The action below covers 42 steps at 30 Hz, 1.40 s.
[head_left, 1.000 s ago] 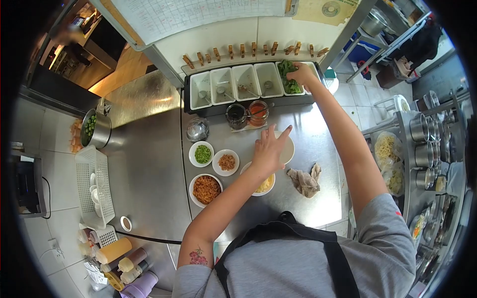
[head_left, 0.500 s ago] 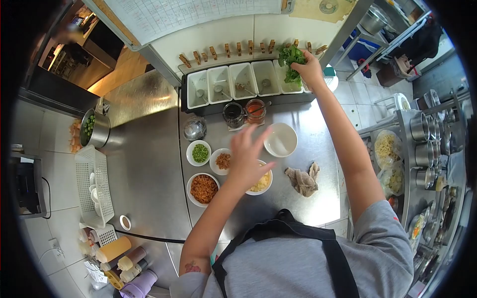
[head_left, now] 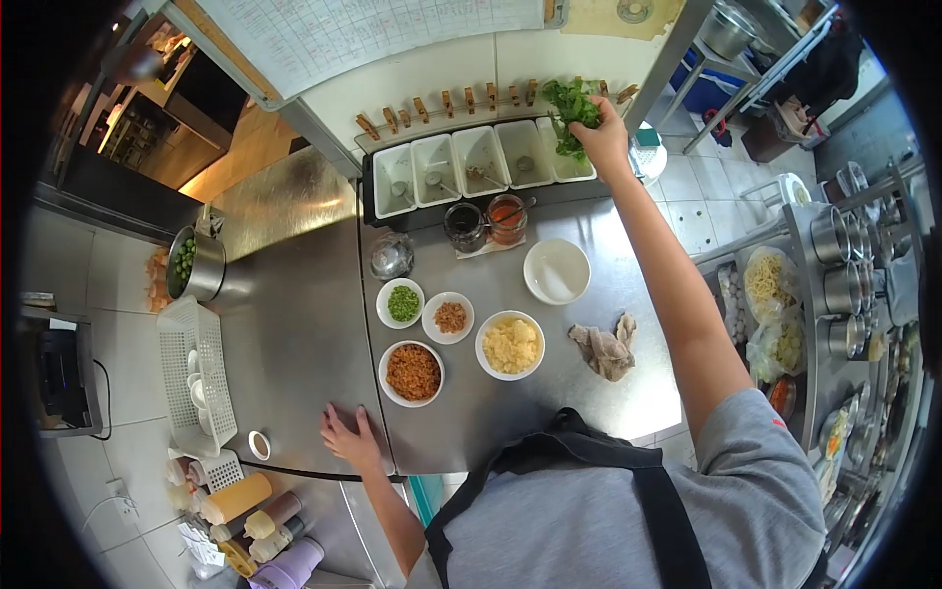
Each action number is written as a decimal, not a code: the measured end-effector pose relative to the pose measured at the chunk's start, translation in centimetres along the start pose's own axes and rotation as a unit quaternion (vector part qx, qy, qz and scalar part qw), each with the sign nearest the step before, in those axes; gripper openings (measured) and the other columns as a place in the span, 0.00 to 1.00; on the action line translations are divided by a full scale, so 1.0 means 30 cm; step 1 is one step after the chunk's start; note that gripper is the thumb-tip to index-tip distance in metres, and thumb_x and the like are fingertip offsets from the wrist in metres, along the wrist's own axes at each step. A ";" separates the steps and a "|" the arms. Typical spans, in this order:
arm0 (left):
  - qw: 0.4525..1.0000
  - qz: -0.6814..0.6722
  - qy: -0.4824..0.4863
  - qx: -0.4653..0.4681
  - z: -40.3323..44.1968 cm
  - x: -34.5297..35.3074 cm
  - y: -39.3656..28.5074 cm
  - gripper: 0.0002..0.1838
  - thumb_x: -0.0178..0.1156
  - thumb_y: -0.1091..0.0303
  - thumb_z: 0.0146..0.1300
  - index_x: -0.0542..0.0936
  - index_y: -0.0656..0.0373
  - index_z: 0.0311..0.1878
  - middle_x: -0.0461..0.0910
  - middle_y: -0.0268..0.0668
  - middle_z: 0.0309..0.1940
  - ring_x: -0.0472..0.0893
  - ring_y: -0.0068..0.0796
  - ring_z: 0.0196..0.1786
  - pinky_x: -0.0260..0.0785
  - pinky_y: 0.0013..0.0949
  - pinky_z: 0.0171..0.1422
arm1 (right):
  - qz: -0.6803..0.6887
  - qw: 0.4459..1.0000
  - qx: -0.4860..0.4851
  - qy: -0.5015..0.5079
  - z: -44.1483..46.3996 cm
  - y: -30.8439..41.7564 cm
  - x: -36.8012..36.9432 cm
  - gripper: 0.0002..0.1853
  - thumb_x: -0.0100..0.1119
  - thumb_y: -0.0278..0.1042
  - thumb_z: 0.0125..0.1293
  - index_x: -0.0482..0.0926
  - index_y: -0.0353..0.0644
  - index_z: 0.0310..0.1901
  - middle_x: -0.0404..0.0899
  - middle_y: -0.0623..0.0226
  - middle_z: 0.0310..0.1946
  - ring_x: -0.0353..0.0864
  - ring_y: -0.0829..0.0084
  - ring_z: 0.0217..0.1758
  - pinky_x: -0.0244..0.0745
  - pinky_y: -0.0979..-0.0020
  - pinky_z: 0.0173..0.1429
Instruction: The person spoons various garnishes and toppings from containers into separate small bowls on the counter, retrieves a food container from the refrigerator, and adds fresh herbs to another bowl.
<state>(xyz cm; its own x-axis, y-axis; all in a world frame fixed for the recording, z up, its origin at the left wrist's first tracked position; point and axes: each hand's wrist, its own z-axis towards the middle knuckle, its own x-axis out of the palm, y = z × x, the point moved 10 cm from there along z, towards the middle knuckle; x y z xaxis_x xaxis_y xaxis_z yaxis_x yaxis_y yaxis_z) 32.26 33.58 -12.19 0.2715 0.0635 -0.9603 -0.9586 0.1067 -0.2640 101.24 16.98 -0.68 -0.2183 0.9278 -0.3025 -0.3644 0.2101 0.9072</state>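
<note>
My right hand (head_left: 601, 137) grips a bunch of leafy greens (head_left: 571, 110) above the rightmost white bin (head_left: 574, 169) of the condiment rack. My left hand (head_left: 351, 442) lies on the steel counter near its front edge, fingers spread, holding nothing. To its right are a bowl of reddish-brown mince (head_left: 412, 374) and a bowl of pale yellow mash (head_left: 512, 345). Behind these are small bowls of chopped green onion (head_left: 402, 303) and brown bits (head_left: 450, 317). An empty white bowl (head_left: 556, 272) sits below the rack.
Two jars of dark (head_left: 464, 228) and red sauce (head_left: 506, 220) stand before the rack. A crumpled cloth (head_left: 605, 348) lies at the right. On the left are a white basket (head_left: 224, 393), a metal pot (head_left: 204, 270) and a small cup (head_left: 259, 445). Squeeze bottles (head_left: 235, 499) stand lower left.
My left hand has moved from over the bowls down and left onto the counter, uncovering the yellow mash. My right hand stays over the rack with the greens.
</note>
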 end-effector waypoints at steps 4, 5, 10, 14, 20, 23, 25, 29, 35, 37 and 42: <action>0.997 0.008 -0.051 0.062 -0.054 0.006 -0.039 0.34 0.55 0.48 0.67 0.63 0.50 0.73 0.60 0.47 0.72 0.58 0.52 0.73 0.44 0.56 0.75 | -0.002 1.000 0.007 -0.011 -0.029 -0.040 0.001 0.24 0.70 0.27 0.48 0.78 0.41 0.50 0.84 0.60 0.38 0.83 0.70 0.40 0.76 0.69 0.48; 0.997 0.007 -0.050 0.061 -0.055 0.014 -0.044 0.34 0.55 0.48 0.67 0.63 0.50 0.73 0.60 0.47 0.72 0.58 0.52 0.73 0.44 0.56 0.75 | -0.028 0.999 0.039 -0.012 -0.038 -0.058 -0.002 0.24 0.70 0.27 0.48 0.78 0.41 0.50 0.84 0.61 0.39 0.83 0.70 0.41 0.76 0.69 0.49; 0.993 0.066 -0.076 0.067 -0.053 0.019 -0.047 0.34 0.54 0.49 0.68 0.61 0.50 0.74 0.60 0.47 0.73 0.57 0.53 0.74 0.42 0.57 0.76 | 0.070 0.997 -0.024 -0.019 -0.054 0.019 -0.065 0.21 0.68 0.24 0.50 0.76 0.42 0.48 0.83 0.66 0.37 0.80 0.74 0.37 0.76 0.72 0.43; 0.994 0.057 -0.076 0.059 -0.053 0.015 -0.054 0.34 0.54 0.49 0.67 0.62 0.50 0.74 0.60 0.46 0.72 0.57 0.53 0.74 0.44 0.58 0.75 | 0.136 0.989 -0.032 0.038 -0.287 0.212 -0.142 0.17 0.65 0.20 0.51 0.69 0.42 0.40 0.76 0.73 0.32 0.74 0.79 0.37 0.73 0.75 0.43; 0.993 0.056 -0.081 0.060 -0.055 0.014 -0.056 0.34 0.54 0.48 0.68 0.62 0.50 0.73 0.60 0.46 0.72 0.57 0.53 0.74 0.44 0.59 0.75 | 0.002 0.998 0.050 0.045 -0.621 0.067 -0.128 0.16 0.65 0.21 0.49 0.69 0.42 0.38 0.76 0.65 0.29 0.75 0.77 0.36 0.73 0.73 0.45; 0.993 0.060 -0.082 0.058 -0.052 0.019 -0.050 0.34 0.53 0.47 0.68 0.62 0.50 0.73 0.60 0.46 0.72 0.57 0.53 0.74 0.44 0.60 0.75 | -0.099 0.991 0.026 0.081 -0.661 0.056 -0.112 0.16 0.66 0.21 0.47 0.73 0.41 0.38 0.80 0.58 0.30 0.80 0.66 0.36 0.76 0.67 0.45; 0.993 0.062 -0.083 0.057 -0.054 0.015 -0.053 0.34 0.53 0.47 0.68 0.62 0.50 0.73 0.60 0.46 0.72 0.57 0.53 0.74 0.43 0.60 0.75 | -0.266 0.947 -0.106 0.148 -0.678 0.118 -0.058 0.16 0.67 0.22 0.45 0.77 0.43 0.38 0.82 0.57 0.31 0.83 0.61 0.35 0.77 0.63 0.42; 0.994 0.053 -0.076 0.052 -0.055 0.013 -0.053 0.34 0.53 0.47 0.68 0.62 0.49 0.73 0.60 0.46 0.72 0.57 0.53 0.74 0.44 0.61 0.75 | -0.342 0.901 -0.151 0.221 -0.680 0.128 0.022 0.14 0.66 0.25 0.45 0.81 0.45 0.38 0.83 0.54 0.32 0.82 0.51 0.37 0.78 0.55 0.43; 0.994 0.059 -0.078 0.042 -0.055 0.016 -0.049 0.34 0.54 0.46 0.67 0.62 0.49 0.73 0.60 0.46 0.72 0.57 0.53 0.74 0.43 0.62 0.75 | -0.489 0.739 -0.117 0.448 -0.752 -0.083 0.245 0.16 0.63 0.31 0.50 0.83 0.50 0.44 0.84 0.57 0.33 0.84 0.53 0.41 0.79 0.57 0.47; 0.995 0.058 -0.078 0.036 -0.048 0.013 -0.045 0.34 0.54 0.46 0.67 0.62 0.49 0.73 0.60 0.46 0.72 0.57 0.53 0.74 0.43 0.62 0.76 | -0.461 0.748 -0.115 0.463 -0.742 -0.045 0.237 0.19 0.64 0.32 0.50 0.83 0.52 0.47 0.84 0.56 0.35 0.83 0.53 0.42 0.79 0.57 0.48; 0.996 0.045 -0.071 0.032 -0.053 0.012 -0.046 0.35 0.55 0.46 0.66 0.63 0.49 0.73 0.60 0.45 0.72 0.56 0.51 0.75 0.42 0.61 0.76 | -0.446 0.767 -0.068 0.457 -0.651 0.126 0.108 0.27 0.73 0.36 0.41 0.84 0.57 0.49 0.85 0.66 0.42 0.84 0.62 0.48 0.79 0.62 0.52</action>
<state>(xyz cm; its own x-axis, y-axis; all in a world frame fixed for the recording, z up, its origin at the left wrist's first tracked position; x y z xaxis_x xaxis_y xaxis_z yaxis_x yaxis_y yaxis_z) 33.55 31.89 -12.32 0.1984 0.2147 -0.9563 -0.9735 0.1566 -0.1668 81.49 14.77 -3.95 -0.3483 -0.1815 -0.9196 -0.8146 0.5441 0.2011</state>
